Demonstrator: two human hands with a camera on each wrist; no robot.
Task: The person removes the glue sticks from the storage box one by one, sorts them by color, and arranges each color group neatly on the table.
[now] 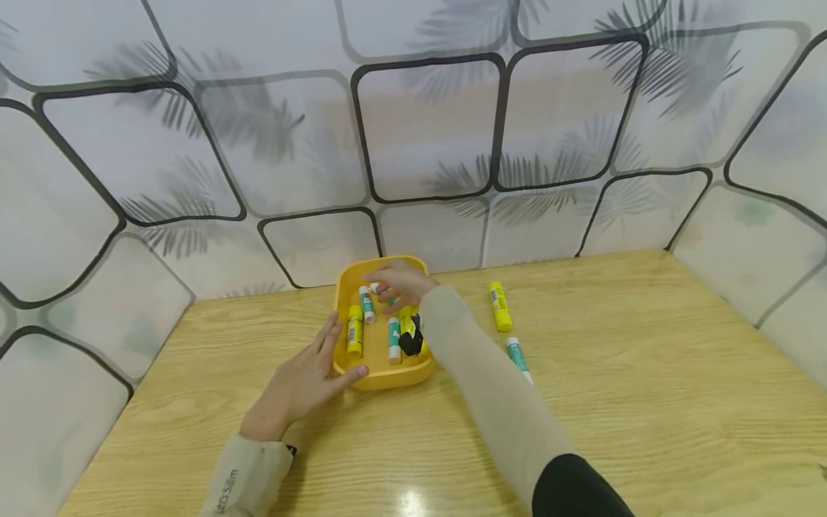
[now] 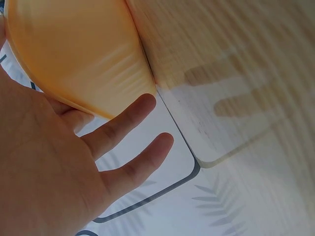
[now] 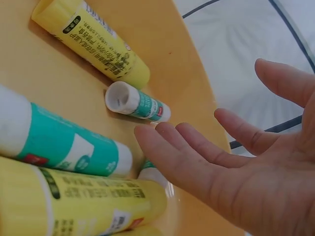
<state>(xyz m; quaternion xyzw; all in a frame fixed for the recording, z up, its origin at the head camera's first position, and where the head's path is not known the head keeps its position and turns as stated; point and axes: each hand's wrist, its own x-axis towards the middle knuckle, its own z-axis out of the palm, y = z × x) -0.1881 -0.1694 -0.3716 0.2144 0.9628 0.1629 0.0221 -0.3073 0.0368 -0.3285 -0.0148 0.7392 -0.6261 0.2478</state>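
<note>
Glue sticks (image 1: 367, 304), yellow ones and green-and-white ones, lie just right of the left hand (image 1: 302, 386), in a yellow tray (image 1: 388, 379) near the tabletop's (image 1: 614, 373) back edge. The left hand spreads its fingers on the tray's left side, thumb by its front left corner. Over the tray's back right part, the right hand (image 1: 403, 282) reaches with loose, stretched fingers. Farther right, a yellow stick (image 1: 500, 307) lies behind a green-and-white stick (image 1: 519, 359).
</note>
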